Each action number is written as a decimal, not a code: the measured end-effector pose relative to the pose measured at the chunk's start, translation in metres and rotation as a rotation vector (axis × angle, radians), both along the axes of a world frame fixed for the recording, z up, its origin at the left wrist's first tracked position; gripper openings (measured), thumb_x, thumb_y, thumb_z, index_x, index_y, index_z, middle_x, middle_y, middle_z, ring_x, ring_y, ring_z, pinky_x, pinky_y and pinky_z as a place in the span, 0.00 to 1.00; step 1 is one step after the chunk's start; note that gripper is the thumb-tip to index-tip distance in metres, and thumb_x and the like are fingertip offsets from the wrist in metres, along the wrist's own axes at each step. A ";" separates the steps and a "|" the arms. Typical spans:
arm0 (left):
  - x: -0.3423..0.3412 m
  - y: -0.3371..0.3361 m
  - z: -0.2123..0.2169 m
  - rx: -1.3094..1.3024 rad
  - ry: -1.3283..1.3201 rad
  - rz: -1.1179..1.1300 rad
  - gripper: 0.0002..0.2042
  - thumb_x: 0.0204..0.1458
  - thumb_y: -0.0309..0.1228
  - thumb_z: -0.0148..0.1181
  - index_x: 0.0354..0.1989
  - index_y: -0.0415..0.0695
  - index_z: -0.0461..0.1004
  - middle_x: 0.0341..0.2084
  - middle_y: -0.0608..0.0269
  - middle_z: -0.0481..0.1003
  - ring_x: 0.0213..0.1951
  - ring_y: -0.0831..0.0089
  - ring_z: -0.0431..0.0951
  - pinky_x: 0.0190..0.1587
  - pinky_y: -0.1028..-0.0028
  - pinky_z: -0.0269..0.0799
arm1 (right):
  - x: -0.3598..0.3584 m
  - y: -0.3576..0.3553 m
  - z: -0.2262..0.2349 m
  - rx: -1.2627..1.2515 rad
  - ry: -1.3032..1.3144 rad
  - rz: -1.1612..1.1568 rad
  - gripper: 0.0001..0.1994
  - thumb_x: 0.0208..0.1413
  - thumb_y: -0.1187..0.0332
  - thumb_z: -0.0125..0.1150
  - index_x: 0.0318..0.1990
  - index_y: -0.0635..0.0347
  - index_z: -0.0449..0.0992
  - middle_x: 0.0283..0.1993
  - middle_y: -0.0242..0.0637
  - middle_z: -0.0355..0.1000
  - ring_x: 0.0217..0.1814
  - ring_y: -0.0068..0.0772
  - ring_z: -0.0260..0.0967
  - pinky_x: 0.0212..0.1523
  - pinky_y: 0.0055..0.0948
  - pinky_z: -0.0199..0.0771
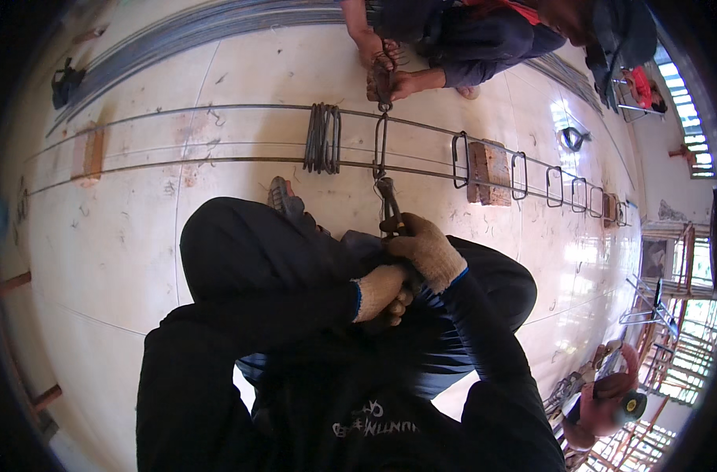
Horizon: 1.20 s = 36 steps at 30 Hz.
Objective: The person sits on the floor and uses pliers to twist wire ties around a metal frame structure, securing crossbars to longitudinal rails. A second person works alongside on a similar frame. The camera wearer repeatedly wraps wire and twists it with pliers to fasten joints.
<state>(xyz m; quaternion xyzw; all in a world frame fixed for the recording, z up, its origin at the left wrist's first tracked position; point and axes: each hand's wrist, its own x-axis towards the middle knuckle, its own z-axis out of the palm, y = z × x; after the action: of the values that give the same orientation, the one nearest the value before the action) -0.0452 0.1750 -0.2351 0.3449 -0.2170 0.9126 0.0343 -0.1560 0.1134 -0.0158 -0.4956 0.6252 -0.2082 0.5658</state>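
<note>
In a knitted glove, my right hand [428, 252] is closed around the handles of a pair of pincers [388, 197]. Their jaws meet the near bar of a long rebar cage [248, 160], where a rectangular stirrup [380, 141] crosses it. My left hand [380, 294], also gloved, is curled shut just below and left of the right one. What lies in its fingers is hidden. Opposite me, a co-worker's bare hands [410, 83] hold another dark tool [383, 82] at the far bar, on the same stirrup.
Bunched stirrups [322, 138] hang left of the joint, and spaced ones [519, 175] run right. Bricks [490, 173] prop the bars above the tiled floor. Long rods [193, 39] lie behind. A wire coil [572, 139] rests at right. Another person [602, 401] sits lower right.
</note>
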 end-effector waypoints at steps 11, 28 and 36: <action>-0.022 0.013 -0.007 0.211 0.042 -0.076 0.33 0.66 0.54 0.54 0.67 0.38 0.68 0.48 0.48 0.76 0.55 0.46 0.79 0.60 0.40 0.71 | -0.005 0.000 -0.017 0.091 0.094 -0.127 0.22 0.58 0.70 0.66 0.58 0.71 0.75 0.49 0.53 0.79 0.50 0.42 0.79 0.51 0.34 0.79; -0.006 -0.002 -0.005 -0.114 -0.786 -0.146 0.26 0.70 0.56 0.41 0.51 0.45 0.73 0.28 0.56 0.72 0.24 0.56 0.73 0.29 0.48 0.69 | 0.005 -0.008 -0.033 0.002 0.080 -0.130 0.19 0.62 0.68 0.61 0.56 0.72 0.76 0.48 0.55 0.80 0.48 0.43 0.80 0.50 0.35 0.78; 0.025 -0.005 0.041 -1.201 -1.332 0.385 0.12 0.70 0.34 0.49 0.51 0.39 0.73 0.36 0.51 0.79 0.35 0.48 0.82 0.40 0.47 0.79 | 0.029 -0.019 -0.016 0.029 0.099 -0.205 0.16 0.67 0.64 0.57 0.47 0.74 0.76 0.40 0.49 0.81 0.41 0.39 0.81 0.43 0.35 0.79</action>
<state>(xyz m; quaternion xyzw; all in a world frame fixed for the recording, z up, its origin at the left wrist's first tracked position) -0.0202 0.1704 -0.1940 -0.2981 0.3801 0.8722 -0.0771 -0.1272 0.0942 -0.0317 -0.4307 0.7026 -0.2313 0.5171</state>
